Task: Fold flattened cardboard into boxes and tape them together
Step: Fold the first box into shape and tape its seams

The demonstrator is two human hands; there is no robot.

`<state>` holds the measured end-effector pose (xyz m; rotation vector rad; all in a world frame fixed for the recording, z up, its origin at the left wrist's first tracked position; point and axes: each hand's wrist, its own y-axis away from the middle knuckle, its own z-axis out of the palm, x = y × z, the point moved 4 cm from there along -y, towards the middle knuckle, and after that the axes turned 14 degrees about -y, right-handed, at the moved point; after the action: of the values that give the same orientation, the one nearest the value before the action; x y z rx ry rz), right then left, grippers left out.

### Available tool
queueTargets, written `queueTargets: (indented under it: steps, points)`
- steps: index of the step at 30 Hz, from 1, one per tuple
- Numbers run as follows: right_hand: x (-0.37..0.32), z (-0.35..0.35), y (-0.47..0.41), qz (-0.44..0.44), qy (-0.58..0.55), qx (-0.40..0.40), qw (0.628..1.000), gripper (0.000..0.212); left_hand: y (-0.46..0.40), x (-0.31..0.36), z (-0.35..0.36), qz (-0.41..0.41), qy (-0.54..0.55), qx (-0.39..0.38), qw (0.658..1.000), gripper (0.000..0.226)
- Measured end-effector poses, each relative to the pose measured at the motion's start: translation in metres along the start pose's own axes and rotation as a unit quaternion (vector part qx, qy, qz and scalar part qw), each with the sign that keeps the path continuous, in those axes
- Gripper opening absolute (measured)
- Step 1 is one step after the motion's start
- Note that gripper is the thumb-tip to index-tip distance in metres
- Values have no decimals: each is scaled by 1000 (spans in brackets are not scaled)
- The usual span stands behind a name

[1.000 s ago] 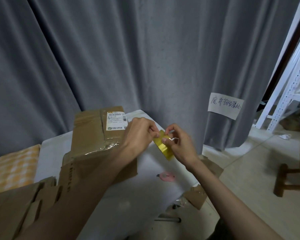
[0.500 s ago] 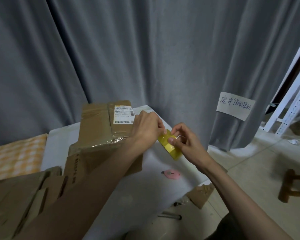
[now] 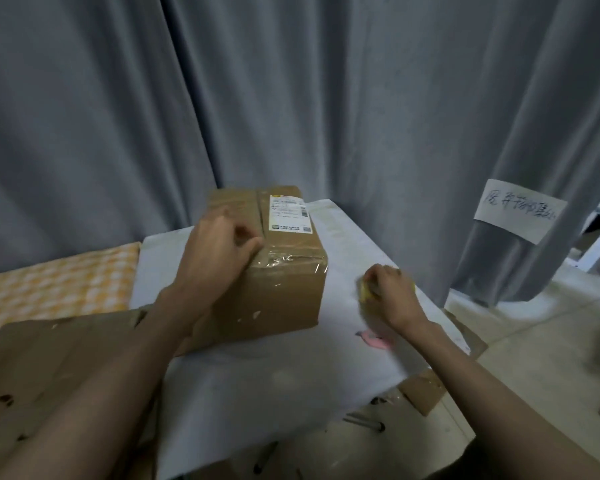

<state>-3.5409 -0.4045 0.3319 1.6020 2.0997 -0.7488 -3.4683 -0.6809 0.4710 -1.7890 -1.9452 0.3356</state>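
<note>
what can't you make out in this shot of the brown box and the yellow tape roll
Head view only:
- Yellow tape roll: mostly covered by the right hand and motion-blurred.
- White shipping label on the brown cardboard box: print too small.
- Left hand fingertips: blurred on the box top.
- Pink object: blurred, partly behind the right wrist.
</note>
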Motion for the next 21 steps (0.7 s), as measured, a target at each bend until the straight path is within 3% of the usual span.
queueTargets:
  steps: [3,5,8,11,15,21]
  points:
    - [-35,-15,-6,-21,-134,101,986,8,12,-31,-2,-45,37,14,998,24]
    - [-65,-22,-14,-21,-241,106,965,19,18,-46,2,-79,83,5,993,30]
    - [-100,-25,-24,7,-257,44,965,43,25,-58,9,-121,139,-9,983,36]
    - [-110,-21,-24,33,-224,-27,974,48,30,-69,15,-149,189,-28,970,39]
    - [-104,-16,-17,60,-262,-54,962,60,44,-83,22,-170,262,-53,949,40]
    - [-97,-23,-13,79,-361,-83,926,49,53,-88,15,-157,359,-61,918,46]
